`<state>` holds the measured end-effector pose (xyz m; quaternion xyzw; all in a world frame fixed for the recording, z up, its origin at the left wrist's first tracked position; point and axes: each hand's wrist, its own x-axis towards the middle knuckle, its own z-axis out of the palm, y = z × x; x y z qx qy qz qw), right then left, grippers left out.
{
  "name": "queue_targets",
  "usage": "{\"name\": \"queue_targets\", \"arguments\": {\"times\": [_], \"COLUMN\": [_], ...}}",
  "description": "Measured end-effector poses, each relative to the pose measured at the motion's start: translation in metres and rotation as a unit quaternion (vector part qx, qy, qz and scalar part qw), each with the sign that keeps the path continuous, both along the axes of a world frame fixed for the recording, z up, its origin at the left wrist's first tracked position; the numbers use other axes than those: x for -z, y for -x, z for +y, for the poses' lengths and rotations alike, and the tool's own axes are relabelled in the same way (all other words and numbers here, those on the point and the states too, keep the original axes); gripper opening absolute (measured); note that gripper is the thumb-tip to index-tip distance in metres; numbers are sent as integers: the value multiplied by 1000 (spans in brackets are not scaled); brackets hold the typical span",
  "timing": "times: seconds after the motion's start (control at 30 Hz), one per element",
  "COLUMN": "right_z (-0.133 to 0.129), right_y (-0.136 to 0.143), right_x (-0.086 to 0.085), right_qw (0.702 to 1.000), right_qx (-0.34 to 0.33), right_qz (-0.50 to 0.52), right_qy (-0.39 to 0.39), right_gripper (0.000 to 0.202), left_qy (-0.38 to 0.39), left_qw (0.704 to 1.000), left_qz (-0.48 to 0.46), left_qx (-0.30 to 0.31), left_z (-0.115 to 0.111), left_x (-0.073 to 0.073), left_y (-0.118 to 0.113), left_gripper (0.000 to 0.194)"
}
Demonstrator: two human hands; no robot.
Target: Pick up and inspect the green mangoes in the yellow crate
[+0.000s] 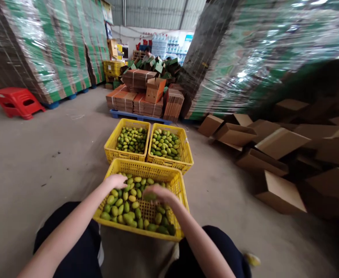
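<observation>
A yellow plastic crate (183, 193) stands between my knees, with small green and yellowish mangoes (125, 207) in it. Part of its slatted bottom shows right of the middle. My left hand (116, 181) lies over the mangoes at the crate's left side, its fingers stretched out and touching fruit. My right hand (159, 192) is above the middle of the crate, slightly smeared by motion. Its fingers are closed round a green mango (149, 196), partly hidden beneath them.
Two more yellow crates (110, 148) (187, 150) of mangoes stand just beyond. Behind them are flattened cartons (147, 109) on a blue pallet (120, 113). Loose boxes (282, 191) lie right; a red stool (18, 101) stands left. Wrapped stacks (62, 50) flank the floor. A person (147, 55) is far back.
</observation>
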<state>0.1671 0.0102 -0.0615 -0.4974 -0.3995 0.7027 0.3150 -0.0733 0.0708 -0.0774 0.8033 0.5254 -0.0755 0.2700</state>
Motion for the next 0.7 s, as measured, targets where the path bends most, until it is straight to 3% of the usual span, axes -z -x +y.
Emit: {"name": "queue_targets", "arguments": {"times": [0.07,0.13,0.17,0.2,0.27,0.33,0.43,0.53,0.57,0.6,0.63,0.7], "right_z": [24,38,40,39,30,19,9,4,1,-2,-7,-20], "right_y": [-37,-71,-83,-90,-88,-72,-37,-12,-7,-2,1,7], "right_x": [-18,-31,-34,-34,-30,-23,-17,-14,-12,-10,-7,-1], "right_qw": [995,929,894,863,852,892,966,997,987,959,910,781], "right_qx": [83,325,402,460,484,415,227,62,16,-34,-98,-252], "right_qz": [43,169,193,207,199,176,116,-53,-154,-269,-386,-547], "right_qy": [-25,-47,-44,-32,8,44,51,-1,-38,-79,-119,-163], "right_gripper": [10,11,10,9,9,12,24,34,36,38,40,43], "left_qy": [1,4,8,14,26,36,53,81,95,110,126,155], "left_qw": [1000,999,999,998,995,992,988,986,985,984,983,982], "left_qz": [11,33,47,63,94,118,136,135,131,125,117,101], "left_qx": [-15,-23,-21,-16,2,23,47,57,58,58,56,44], "left_z": [0,-1,-3,-5,-9,-13,-15,-12,-11,-11,-12,-17], "left_x": [0,-2,-4,-6,-9,-11,-7,10,20,31,43,70], "left_y": [5,8,9,8,5,-1,-13,-26,-29,-32,-34,-34], "left_gripper": [31,33,34,36,40,43,45,42,41,38,36,32]}}
